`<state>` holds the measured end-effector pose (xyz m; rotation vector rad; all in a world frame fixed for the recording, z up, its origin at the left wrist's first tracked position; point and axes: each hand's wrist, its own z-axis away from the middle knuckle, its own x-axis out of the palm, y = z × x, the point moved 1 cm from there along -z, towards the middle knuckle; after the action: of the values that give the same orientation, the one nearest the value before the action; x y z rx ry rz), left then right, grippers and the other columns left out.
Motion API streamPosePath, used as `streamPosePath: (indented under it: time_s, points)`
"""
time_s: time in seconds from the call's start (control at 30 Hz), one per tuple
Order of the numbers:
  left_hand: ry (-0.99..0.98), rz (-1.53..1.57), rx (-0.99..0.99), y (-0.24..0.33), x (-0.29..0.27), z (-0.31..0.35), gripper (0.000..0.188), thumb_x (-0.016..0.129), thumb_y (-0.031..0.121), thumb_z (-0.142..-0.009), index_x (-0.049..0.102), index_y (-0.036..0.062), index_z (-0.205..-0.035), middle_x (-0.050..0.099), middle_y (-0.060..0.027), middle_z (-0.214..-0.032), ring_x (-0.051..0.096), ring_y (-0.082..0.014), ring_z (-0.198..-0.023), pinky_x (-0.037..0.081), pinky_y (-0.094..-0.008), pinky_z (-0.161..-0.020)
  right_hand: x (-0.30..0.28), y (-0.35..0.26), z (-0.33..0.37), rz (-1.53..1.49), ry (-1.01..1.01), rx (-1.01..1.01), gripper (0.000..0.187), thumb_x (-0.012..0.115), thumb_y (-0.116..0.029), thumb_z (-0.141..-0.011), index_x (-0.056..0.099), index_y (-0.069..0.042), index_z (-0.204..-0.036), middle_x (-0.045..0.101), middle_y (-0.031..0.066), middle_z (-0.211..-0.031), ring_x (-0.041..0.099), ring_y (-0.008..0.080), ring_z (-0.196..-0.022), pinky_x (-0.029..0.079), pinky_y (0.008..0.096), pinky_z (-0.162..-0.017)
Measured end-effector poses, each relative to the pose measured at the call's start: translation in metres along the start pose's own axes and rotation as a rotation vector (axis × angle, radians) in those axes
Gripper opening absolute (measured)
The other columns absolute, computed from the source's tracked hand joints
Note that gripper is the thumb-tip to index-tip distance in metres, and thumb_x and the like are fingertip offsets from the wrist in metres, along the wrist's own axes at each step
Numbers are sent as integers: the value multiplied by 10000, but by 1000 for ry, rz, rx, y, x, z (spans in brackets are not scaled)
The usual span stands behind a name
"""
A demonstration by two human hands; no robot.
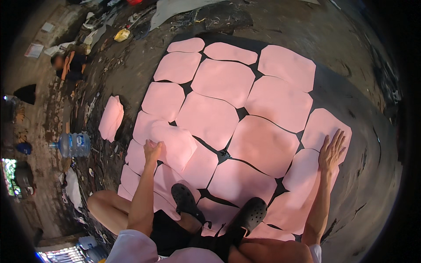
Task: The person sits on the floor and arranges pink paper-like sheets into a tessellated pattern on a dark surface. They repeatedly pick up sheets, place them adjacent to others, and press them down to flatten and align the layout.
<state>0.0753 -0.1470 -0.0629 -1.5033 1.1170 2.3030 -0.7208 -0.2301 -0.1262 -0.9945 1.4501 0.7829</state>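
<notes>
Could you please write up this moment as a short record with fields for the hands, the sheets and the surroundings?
Setting: dark ground sheet on a rough floor, covered with pink sheets laid side by side
Left hand: gripping the edge of a loose pink sheet that lies over the others
Right hand: flat, fingers spread, pressing on a pink sheet at the right edge
Feet: black clogs standing on the sheets
Nearby: spare pink stack, water jug, another person at far left
</notes>
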Motion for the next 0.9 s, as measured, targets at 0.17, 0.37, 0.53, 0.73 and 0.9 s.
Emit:
streamPosePath:
  time_s: [0.17,0.37,0.53,0.73,0.9]
  points:
    - [-89,191,-206,34,20,-22,936,993,339,-772,571,-136,-1459,651,-296,-1420,690,-365,-1222,571,-460,-1063,-10,23,4,43,-11,-6,690,368,-457,-1220,245,-109,-1804,234,167,-1871,193,365,-1733,150,626,-1377]
    - [164,236,-321,25,18,-45,510,988,197,-752,750,20,-1167,763,-113,-1063,713,-261,-1017,555,-422,-903,-5,-1,69,0,20,-21,662,368,-430,-1223,275,-116,-1798,266,174,-1859,203,377,-1729,168,621,-1376]
    - [407,35,402,29,-12,-11,278,774,-18,-834,654,66,-1070,625,-23,-852,657,-219,-787,582,-399,-767,-8,-48,106,-135,-69,25,648,461,-382,-1188,359,-107,-1767,307,220,-1834,250,399,-1712,198,620,-1363]
    - [-561,677,705,261,47,245,324,732,-22,-1023,741,-39,-1347,790,-123,-1292,749,-187,-1177,611,-328,-1007,-148,-167,138,-1132,-347,-393,984,891,-23,-893,364,-49,-1723,513,200,-1695,583,364,-1491,462,499,-1244]
    - [-952,824,620,328,41,292,368,825,39,-1012,749,-30,-1365,790,-120,-1332,733,-209,-1248,615,-367,-1099,-180,-166,124,-1701,-623,-194,1029,982,-173,-890,337,-56,-1684,602,158,-1455,669,268,-1285,583,405,-1094]
